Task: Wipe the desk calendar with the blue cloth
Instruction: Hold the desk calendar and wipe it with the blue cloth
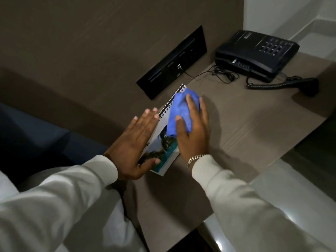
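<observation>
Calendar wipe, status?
Left hand flat, bracing calendar. Right hand pressing cloth on it, near the spiral. Phone clear behind.

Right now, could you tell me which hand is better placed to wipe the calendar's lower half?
Right hand: it grips the cloth on the calendar. Left hand lies flat, steadying.

I see a brown bench (245, 115) with thin lines in it. Behind it stands a dark brown wall panel (91, 42) with a black socket plate (172, 64) set in it. A black phone (258, 53) sits in the far corner. The white wall (283, 13) is bright there.
</observation>
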### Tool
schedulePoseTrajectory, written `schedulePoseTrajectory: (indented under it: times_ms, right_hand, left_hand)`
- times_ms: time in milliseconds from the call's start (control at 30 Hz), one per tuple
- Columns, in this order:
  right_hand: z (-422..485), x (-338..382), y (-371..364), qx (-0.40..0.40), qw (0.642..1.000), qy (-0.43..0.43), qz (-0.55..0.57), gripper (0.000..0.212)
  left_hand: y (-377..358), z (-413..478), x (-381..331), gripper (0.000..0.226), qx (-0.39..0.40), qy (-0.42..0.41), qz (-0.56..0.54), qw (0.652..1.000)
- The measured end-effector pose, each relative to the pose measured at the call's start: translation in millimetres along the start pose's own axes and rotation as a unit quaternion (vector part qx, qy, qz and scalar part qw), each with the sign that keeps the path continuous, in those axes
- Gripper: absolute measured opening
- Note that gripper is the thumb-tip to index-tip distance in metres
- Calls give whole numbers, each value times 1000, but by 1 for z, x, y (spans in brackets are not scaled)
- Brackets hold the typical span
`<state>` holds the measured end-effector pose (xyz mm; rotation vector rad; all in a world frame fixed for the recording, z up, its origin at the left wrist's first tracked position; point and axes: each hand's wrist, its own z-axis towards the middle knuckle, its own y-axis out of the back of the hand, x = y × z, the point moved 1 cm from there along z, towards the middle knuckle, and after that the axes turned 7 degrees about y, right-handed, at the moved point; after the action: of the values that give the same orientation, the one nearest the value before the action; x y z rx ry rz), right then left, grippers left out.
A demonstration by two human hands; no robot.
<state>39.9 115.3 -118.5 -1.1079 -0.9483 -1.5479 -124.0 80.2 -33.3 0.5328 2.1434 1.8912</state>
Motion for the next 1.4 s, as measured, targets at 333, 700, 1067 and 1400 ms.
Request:
schedulePoseTrajectory:
  times_ms: [333, 700, 1067, 1400]
  right_hand:
    - [-26, -2, 9, 32, 999, -35, 14, 56]
    - [-51, -11, 7, 61, 995, -78, -20, 56]
    - [-19, -12, 6, 1, 993, -117, -34, 56]
    - [-19, -7, 6, -13, 996, -78, 42, 52]
  left_hand:
    - [0, 0, 0, 111, 5, 0, 7, 1000]
    - [1, 1, 0, 108, 3, -5, -3, 1000]
    - [1, 1, -1, 108, -2, -8, -23, 1000]
    - [0, 1, 0, 108, 8, -13, -25, 1000]
